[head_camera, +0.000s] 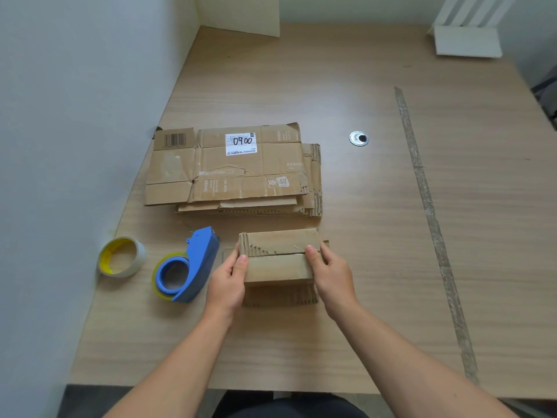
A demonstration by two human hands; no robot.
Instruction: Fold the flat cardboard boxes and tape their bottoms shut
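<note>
Lower flat boxes [315, 182] mostly hidden; label [241, 143] fine print illegible.

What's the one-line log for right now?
small box: flaps closed | left hand: holds it | right hand: holds it | tape dispenser: untouched

Left grip [227, 285] and right grip [331, 273] clasp the small box [278, 267] at its 2 ends.

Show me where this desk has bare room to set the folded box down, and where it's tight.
Widest bare patch: right of the box, between the right hand and the tape strip, nearer than the grommet. Also bare: the desk beyond the flat cardboard stack. Crowded: the left side, where tape dispenser and loose tape roll sit beside the left hand.
</note>
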